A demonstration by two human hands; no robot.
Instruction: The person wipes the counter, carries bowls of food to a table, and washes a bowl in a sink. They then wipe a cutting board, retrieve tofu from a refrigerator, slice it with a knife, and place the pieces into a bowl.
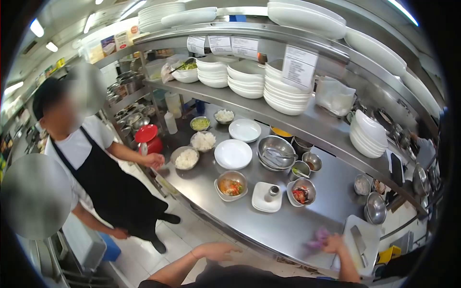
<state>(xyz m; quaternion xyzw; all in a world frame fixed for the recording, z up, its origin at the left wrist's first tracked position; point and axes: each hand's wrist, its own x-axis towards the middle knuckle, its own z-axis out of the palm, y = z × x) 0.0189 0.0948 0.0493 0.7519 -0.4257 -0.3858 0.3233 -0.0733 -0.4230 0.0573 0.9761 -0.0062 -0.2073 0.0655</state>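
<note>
My right hand (pixel 332 244) is closed on a purple cloth (pixel 318 240), blurred by motion, at the steel counter's (pixel 288 225) near right edge. Close beside that hand, a knife (pixel 358 244) lies on a white cutting board (pixel 353 225). My left hand (pixel 217 250) is held in front of my body, short of the counter edge, fingers stretched out and nothing in it. Farther in stand a metal bowl of mixed food (pixel 231 186), a square white dish (pixel 267 197) with a small metal cylinder on it, and another bowl with red food (pixel 301 193).
At the left stands a co-worker (pixel 101 168) in a black apron, one hand near the counter. White plates (pixel 233 154), rice bowls (pixel 185 158) and a large metal bowl (pixel 276 152) sit farther back. Above them runs a shelf (pixel 230 98) with stacked white bowls (pixel 288 91).
</note>
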